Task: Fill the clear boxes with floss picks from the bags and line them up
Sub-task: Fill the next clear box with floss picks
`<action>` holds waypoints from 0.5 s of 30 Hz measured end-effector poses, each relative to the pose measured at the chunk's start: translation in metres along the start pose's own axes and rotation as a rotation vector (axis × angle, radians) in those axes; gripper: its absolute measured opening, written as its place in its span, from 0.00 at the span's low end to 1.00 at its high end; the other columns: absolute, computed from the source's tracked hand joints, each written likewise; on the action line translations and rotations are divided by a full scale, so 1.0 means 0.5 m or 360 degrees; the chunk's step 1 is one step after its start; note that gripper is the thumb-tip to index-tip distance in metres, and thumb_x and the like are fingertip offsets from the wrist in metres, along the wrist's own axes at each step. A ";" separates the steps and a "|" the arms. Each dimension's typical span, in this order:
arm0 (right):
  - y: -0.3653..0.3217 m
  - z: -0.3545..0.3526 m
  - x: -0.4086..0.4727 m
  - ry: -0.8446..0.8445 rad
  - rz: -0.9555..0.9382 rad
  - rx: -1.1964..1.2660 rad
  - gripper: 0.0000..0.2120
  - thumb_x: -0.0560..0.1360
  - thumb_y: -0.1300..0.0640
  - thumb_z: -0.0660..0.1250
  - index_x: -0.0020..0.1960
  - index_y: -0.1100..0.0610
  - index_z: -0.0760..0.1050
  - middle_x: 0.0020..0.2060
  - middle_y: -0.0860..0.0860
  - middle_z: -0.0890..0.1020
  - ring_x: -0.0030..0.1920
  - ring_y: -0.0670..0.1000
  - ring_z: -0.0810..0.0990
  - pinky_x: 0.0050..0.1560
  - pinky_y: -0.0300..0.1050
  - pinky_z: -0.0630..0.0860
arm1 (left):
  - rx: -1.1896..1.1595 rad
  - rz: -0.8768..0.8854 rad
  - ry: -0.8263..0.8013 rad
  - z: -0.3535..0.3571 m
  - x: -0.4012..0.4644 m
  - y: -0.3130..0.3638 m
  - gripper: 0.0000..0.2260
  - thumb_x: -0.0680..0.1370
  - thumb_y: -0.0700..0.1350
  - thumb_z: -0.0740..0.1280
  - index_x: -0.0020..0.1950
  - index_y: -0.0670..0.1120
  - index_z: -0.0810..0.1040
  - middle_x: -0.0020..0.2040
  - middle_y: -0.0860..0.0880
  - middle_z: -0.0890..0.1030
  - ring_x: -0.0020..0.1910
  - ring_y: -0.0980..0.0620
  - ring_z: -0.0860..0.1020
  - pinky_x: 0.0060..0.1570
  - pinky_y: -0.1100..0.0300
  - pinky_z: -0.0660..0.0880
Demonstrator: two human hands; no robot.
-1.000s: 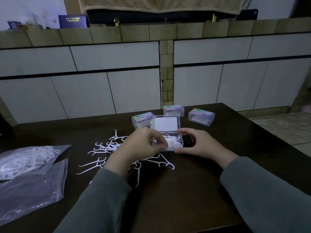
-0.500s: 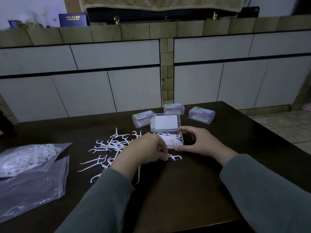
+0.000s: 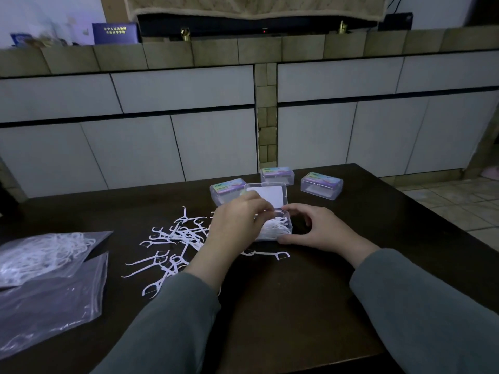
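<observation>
On the dark wooden bench [image 3: 283,306], the right hand [image 3: 316,228] is gripping the open clear plastic box [image 3: 280,233] of white floss picks. The left hand [image 3: 237,225] is hovering, fingers curled, over it; what it pinches I cannot tell. Loose white floss picks [image 3: 172,244] are lying just left.

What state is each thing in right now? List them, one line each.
open clear box: lid up, partly filled with floss picks
three closed boxes: lids shut, behind the open one
loose floss picks: scattered on the table
upper bag: holds picks
lower bag: flat, looks nearly empty
left hand: fingers over the open box
right hand: steadies the box
</observation>
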State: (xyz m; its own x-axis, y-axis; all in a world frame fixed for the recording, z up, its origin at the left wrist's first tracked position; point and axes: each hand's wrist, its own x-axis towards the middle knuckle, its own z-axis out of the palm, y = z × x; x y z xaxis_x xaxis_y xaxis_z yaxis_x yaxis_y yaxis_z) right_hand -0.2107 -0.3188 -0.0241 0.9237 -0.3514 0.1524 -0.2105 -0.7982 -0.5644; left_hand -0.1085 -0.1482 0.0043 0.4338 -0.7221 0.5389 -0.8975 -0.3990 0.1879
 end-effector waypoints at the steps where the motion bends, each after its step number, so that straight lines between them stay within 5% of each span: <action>1: -0.001 -0.001 -0.001 0.0000 0.0003 0.0001 0.39 0.64 0.33 0.73 0.71 0.42 0.66 0.60 0.41 0.77 0.53 0.43 0.70 0.63 0.53 0.71 | 0.0060 0.0004 -0.0083 0.009 0.001 -0.001 0.10 0.80 0.52 0.65 0.58 0.54 0.82 0.56 0.55 0.79 0.51 0.54 0.76 0.41 0.63 0.70; 10: -0.002 0.002 -0.001 -0.0001 0.0034 -0.0056 0.39 0.65 0.33 0.72 0.72 0.41 0.65 0.63 0.42 0.76 0.61 0.49 0.73 0.65 0.55 0.71 | -0.0156 -0.0191 -0.0091 0.002 -0.015 -0.034 0.09 0.79 0.54 0.65 0.55 0.55 0.82 0.51 0.56 0.81 0.49 0.57 0.77 0.44 0.61 0.73; 15: -0.014 0.001 -0.015 0.0043 -0.0029 -0.0316 0.38 0.68 0.33 0.69 0.74 0.40 0.60 0.70 0.45 0.68 0.66 0.49 0.69 0.68 0.52 0.66 | -0.0266 -0.0295 -0.0033 -0.018 -0.040 -0.058 0.09 0.78 0.53 0.66 0.52 0.53 0.83 0.48 0.56 0.82 0.45 0.60 0.75 0.41 0.63 0.71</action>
State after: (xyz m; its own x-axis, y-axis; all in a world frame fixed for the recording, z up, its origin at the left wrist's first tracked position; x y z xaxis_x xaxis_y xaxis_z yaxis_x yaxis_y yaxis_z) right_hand -0.2163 -0.3104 -0.0217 0.9196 -0.3470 0.1842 -0.2554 -0.8844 -0.3907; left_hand -0.0915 -0.1172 -0.0044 0.5920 -0.6574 0.4662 -0.8025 -0.4276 0.4161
